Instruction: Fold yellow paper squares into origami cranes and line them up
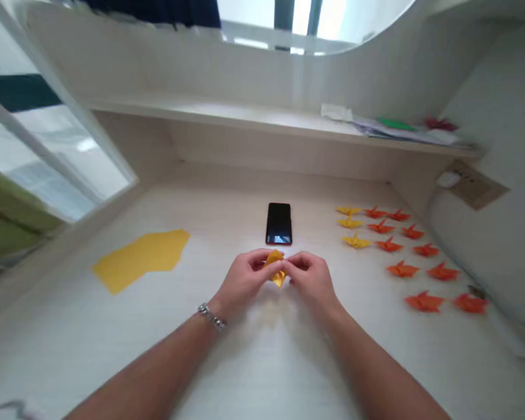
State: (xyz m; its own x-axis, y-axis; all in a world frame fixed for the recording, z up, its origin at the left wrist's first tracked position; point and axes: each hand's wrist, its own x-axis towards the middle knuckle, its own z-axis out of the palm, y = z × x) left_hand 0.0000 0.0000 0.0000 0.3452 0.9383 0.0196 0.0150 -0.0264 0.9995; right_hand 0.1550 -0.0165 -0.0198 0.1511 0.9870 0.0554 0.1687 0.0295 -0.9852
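A small piece of folded yellow paper (279, 279) is pinched between both hands above the desk, just in front of the phone. My left hand (244, 277), with a silver bracelet at the wrist, is closed on its left side, thumb across the front. On the other side, my right hand (311, 277) grips the paper's edge between thumb and fingers. The fingertips cover part of the folds. To the left, overlapping sheets of yellow paper (142, 256) lie flat on the desk.
A black phone (279, 223) lies beyond my hands. At the right stand rows of folded paper cranes, several orange (401, 269) and three yellow (356, 241). Behind them a cable (448, 251) runs along the wall from a socket plate (475, 184). Papers (402, 129) rest on the shelf above.
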